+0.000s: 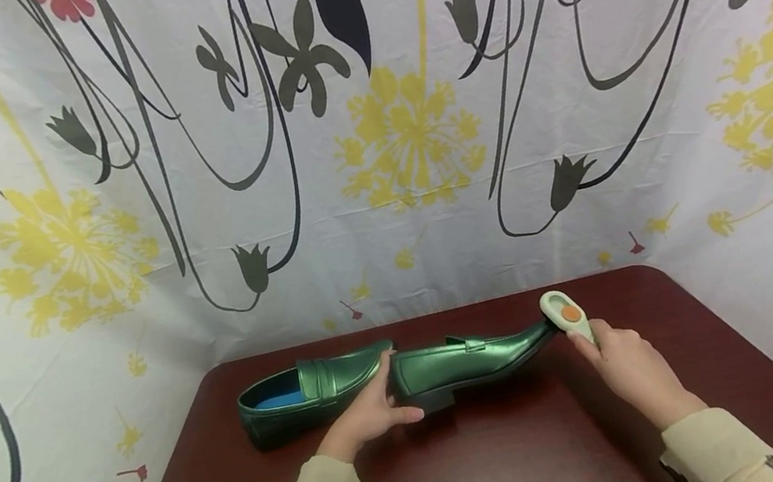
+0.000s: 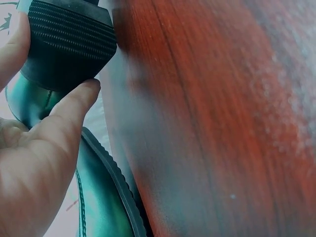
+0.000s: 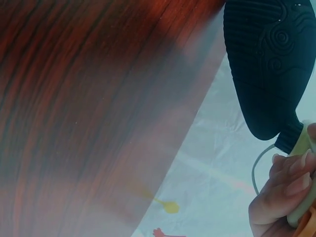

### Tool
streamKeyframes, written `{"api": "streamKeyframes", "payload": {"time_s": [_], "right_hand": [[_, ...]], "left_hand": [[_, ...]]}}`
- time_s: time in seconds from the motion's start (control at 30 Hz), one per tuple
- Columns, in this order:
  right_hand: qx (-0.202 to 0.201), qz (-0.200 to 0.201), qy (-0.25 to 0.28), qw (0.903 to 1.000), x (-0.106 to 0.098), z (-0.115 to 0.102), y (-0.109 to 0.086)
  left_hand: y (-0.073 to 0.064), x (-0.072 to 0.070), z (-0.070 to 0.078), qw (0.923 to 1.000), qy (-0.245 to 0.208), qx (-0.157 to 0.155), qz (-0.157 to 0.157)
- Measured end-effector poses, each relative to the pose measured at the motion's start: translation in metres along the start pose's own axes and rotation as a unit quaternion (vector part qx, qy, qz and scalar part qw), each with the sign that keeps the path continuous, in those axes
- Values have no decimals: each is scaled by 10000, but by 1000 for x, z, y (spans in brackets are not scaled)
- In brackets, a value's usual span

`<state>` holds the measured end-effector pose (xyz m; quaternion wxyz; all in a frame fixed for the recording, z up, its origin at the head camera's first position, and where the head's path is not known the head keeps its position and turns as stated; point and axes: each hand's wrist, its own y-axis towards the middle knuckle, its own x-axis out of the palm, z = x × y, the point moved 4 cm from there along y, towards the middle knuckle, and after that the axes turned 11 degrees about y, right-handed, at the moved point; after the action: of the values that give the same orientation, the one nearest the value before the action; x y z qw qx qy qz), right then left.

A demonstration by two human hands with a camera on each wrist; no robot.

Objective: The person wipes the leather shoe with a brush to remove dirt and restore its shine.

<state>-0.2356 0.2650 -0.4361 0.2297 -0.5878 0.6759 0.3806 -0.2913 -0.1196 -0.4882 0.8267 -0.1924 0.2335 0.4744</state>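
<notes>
A shiny green loafer [image 1: 477, 360] lies sideways with its toe raised to the right and its dark heel [image 2: 69, 44] at the left. My left hand [image 1: 376, 411] grips it by the heel end, thumb along the heel and fingers behind. In the right wrist view its black patterned sole [image 3: 266, 69] faces the camera. My right hand [image 1: 630, 367] holds a pale green tool [image 1: 556, 305] with an oval loop and an orange button. Its dark block-like end [image 3: 290, 138] sits right at the loafer's toe.
A second green loafer [image 1: 289, 421] with a blue insole rests upright on the dark red wooden table [image 1: 512, 457], behind my left hand. A white curtain with printed flowers [image 1: 419, 253] surrounds the table's back and sides.
</notes>
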Motion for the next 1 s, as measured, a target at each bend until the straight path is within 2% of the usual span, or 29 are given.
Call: {"api": "streamKeyframes", "payload": {"time_s": [0.3, 0.5, 1.0], "right_hand": [[115, -39, 15, 9999, -2, 2, 2], [210, -194, 226, 9993, 0, 2, 2], [245, -214, 332, 9989, 8, -8, -5]], "left_hand": [[0, 0, -1, 10000, 8, -30, -23], [2, -1, -3, 10000, 50, -68, -14], [2, -1, -2, 10000, 40, -23, -36]]}}
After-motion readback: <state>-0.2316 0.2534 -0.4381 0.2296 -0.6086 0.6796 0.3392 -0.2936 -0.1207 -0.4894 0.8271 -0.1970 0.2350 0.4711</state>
